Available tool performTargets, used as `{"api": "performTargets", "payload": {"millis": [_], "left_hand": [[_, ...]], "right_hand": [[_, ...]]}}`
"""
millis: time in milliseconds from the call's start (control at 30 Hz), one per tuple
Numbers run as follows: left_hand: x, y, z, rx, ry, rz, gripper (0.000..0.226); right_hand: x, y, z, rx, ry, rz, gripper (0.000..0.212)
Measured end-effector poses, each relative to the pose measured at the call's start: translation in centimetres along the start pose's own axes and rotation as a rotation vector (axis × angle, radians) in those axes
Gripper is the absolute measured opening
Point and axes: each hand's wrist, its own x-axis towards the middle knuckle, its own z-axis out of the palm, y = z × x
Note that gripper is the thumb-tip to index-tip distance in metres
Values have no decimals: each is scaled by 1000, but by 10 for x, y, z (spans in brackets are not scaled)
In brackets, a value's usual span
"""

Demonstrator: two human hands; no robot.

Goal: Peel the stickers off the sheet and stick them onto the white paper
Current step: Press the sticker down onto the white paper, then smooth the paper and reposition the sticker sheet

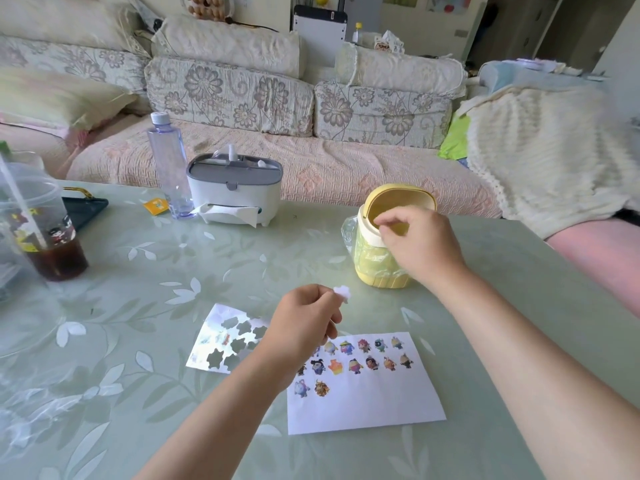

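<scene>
sofa [242, 98]: floral covers, runs across the far side, well beyond the white paper [367, 407]
table [207, 265]: pale green leaf-pattern top, directly under the white paper; paper lies flat, near the person's side
sticker sheet [221, 344]: flat on the table just left of the white paper, the corner nearest the paper hidden by the left wrist; mostly flower-shaped holes, a few printed bits remain on the side away from the paper
desk bin [377, 268]: yellow, swing lid, upright, just beyond the white paper's far edge; clear liner bag bulges out on its left
tissue box [235, 192]: white with grey lid, well beyond and left of the white paper, a tissue hanging from the front slot
water bottle [169, 168]: clear, upright, capped, beyond the white paper and further left than the tissue box
cup [59, 258]: clear, dark drink, straw in it, far left of the white paper at the frame edge
right hand [419, 244]: beyond the white paper, at the bin's mouth, fingertips bunched together at the lid; cannot tell if anything sits between them
left hand [304, 320]: raised over the white paper's far-left corner, thumb and forefinger pinching a white cut-out [342, 292]
stickers [356, 362]: cartoon figures in three rows on the far half of the white paper, nearest row has two; leftmost ones partly hidden by the left hand
white cut-out: lobed edge, held up beyond the paper's far-left corner, left of the bin; only a plain white face shows
</scene>
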Motion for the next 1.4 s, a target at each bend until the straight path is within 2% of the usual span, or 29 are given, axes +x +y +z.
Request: {"api": "performTargets", "payload": {"millis": [100,200,400,467,567,600,700,833,1033,1200,1333,1400], "left_hand": [[-3,1,-4,-71,-27,-49,21],[-7,-3,-8,-140,-64,-105,20],[-24,-11,-13,-147,-150,-188,24],[-29,-13,-15,-193,-157,-181,20],[-33,-16,-19,-241,-113,-115,24],[-34,-16,-20,-201,-94,-83,24],[-37,-18,-21,-49,-56,1,20],[-38,-21,-21,68,5,56,21],[-34,-28,-18,150,63,80,18],[-35,-31,-17,216,45,88,17],[-32,-41,-19,359,34,53,11],[-30,-50,-22,527,39,86,16]], "right_hand": [[-45,-21,-6,126,-180,-191,21],[-83,-30,-6,91,-337,-232,28],[-119,-31,4,32,-197,-339,12],[-125,-35,6,196,-204,-170,9],[-127,-44,6,612,-322,331,8],[-128,-45,7,718,-367,440,6],[-129,-45,8,861,-448,581,10],[-129,-42,10,852,-483,627,8],[-132,-39,18,722,-392,528,5],[-133,-30,18,671,-417,487,7],[-134,-21,18,597,-438,522,14],[-136,-14,18,510,-512,533,17]]}}
